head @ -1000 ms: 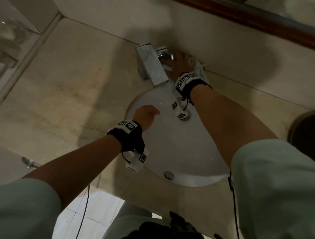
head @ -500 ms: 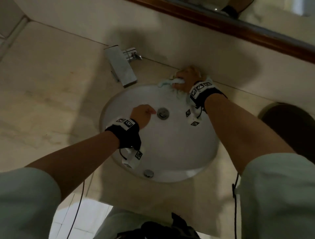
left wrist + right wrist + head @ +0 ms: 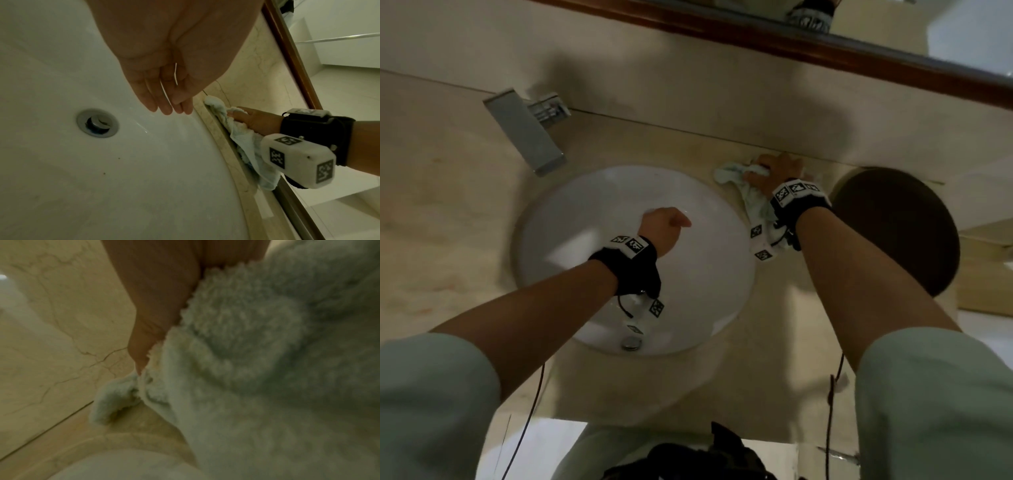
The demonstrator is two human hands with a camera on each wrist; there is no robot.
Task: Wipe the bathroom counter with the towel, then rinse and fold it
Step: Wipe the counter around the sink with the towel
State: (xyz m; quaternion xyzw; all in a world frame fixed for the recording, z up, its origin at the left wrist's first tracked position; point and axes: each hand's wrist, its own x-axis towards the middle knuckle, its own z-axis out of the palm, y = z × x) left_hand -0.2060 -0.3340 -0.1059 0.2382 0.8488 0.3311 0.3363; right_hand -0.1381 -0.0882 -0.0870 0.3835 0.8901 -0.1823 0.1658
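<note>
The pale, fluffy towel (image 3: 729, 173) lies bunched on the beige marble counter (image 3: 448, 205) at the right rear rim of the white sink (image 3: 705, 274), close to the back wall. My right hand (image 3: 777, 168) grips it and presses it onto the counter. In the left wrist view the towel (image 3: 242, 142) trails from that hand (image 3: 252, 120) along the sink's edge. It fills the right wrist view (image 3: 267, 369). My left hand (image 3: 664, 222) hovers over the basin, fingers (image 3: 170, 104) relaxed and holding nothing.
A square chrome faucet (image 3: 527, 133) stands at the left rear of the sink. The drain (image 3: 98, 123) sits in the basin's middle. A dark round object (image 3: 893, 229) stands on the counter just right of my right hand. A wood-framed mirror (image 3: 756, 34) runs along the wall.
My right hand has dragged the towel rightward along the back of the counter, from beside the faucet to the sink's right rear rim. My left hand stays over the basin.
</note>
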